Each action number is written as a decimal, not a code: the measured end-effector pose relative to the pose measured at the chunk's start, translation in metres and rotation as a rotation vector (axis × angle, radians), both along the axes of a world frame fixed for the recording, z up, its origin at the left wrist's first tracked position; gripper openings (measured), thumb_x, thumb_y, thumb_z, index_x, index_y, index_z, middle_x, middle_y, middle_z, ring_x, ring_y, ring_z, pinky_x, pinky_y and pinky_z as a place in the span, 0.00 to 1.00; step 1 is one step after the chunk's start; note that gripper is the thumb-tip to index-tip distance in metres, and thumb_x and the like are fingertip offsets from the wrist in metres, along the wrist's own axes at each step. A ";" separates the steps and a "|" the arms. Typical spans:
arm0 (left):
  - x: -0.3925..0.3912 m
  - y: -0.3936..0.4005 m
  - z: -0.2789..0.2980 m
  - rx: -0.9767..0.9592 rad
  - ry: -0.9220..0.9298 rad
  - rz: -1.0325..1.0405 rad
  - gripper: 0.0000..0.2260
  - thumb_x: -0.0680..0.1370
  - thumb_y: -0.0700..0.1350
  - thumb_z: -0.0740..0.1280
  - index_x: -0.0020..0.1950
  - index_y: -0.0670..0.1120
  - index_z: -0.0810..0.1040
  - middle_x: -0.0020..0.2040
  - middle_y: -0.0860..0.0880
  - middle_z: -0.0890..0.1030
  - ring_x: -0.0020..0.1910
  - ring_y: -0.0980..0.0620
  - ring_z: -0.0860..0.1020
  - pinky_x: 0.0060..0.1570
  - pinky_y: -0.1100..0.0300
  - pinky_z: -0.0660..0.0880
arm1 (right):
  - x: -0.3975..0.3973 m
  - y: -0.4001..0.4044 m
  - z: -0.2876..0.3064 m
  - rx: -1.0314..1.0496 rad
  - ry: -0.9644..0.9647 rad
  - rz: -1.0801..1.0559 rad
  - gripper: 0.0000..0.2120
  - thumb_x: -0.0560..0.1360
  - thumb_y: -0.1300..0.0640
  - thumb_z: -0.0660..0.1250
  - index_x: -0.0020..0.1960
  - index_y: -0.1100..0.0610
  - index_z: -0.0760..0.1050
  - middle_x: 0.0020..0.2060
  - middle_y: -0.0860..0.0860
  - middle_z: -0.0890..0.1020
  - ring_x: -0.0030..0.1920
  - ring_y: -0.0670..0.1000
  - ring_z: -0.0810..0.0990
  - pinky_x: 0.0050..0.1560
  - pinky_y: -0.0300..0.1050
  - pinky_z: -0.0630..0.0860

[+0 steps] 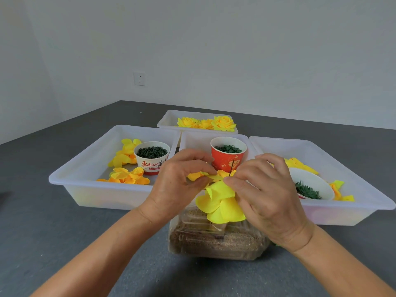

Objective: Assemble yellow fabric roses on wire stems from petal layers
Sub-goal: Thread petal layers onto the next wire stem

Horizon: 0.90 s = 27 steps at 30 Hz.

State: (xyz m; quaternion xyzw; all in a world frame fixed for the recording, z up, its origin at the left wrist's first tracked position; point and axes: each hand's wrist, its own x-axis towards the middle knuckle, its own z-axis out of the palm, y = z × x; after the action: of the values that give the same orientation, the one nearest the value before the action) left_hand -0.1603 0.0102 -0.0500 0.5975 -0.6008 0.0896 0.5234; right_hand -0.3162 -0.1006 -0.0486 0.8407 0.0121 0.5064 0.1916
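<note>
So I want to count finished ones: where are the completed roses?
The finished roses lie in the far tray, centre of the head view, behind the red cup.

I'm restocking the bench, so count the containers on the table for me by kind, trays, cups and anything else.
White plastic trays: 4, left, middle, right, far
Paper cups: 3, white printed, red, tipped white one
Clear plastic box near the person: 1
Total: 8
</note>
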 end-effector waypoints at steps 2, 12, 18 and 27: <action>0.002 -0.002 -0.001 -0.006 -0.019 0.013 0.11 0.67 0.29 0.74 0.42 0.42 0.84 0.49 0.45 0.82 0.50 0.50 0.80 0.45 0.60 0.76 | 0.000 0.001 0.000 0.025 0.015 0.025 0.08 0.71 0.68 0.66 0.41 0.60 0.83 0.35 0.52 0.81 0.39 0.56 0.80 0.49 0.54 0.71; 0.000 0.001 -0.004 0.020 -0.080 0.007 0.08 0.66 0.30 0.74 0.42 0.41 0.85 0.47 0.46 0.82 0.49 0.48 0.79 0.48 0.61 0.75 | -0.006 0.000 -0.004 0.204 0.097 0.145 0.07 0.69 0.70 0.70 0.40 0.60 0.83 0.38 0.50 0.83 0.43 0.55 0.81 0.48 0.54 0.72; -0.001 0.003 -0.001 0.028 -0.144 0.017 0.09 0.66 0.33 0.74 0.44 0.41 0.85 0.48 0.45 0.82 0.49 0.46 0.80 0.50 0.56 0.74 | -0.007 0.000 -0.006 0.260 0.103 0.137 0.07 0.67 0.69 0.70 0.41 0.60 0.83 0.39 0.50 0.83 0.43 0.55 0.81 0.48 0.52 0.71; 0.000 0.004 -0.004 0.063 -0.205 0.001 0.06 0.68 0.34 0.71 0.42 0.42 0.85 0.47 0.46 0.82 0.46 0.50 0.78 0.47 0.63 0.73 | -0.007 0.000 -0.007 0.279 0.124 0.128 0.08 0.72 0.66 0.66 0.40 0.59 0.83 0.39 0.48 0.83 0.43 0.53 0.80 0.49 0.50 0.70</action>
State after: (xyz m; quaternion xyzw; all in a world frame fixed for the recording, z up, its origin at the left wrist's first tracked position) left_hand -0.1598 0.0138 -0.0542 0.6017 -0.6533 0.1314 0.4402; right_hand -0.3233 -0.1004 -0.0552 0.8863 0.0068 0.4614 0.0394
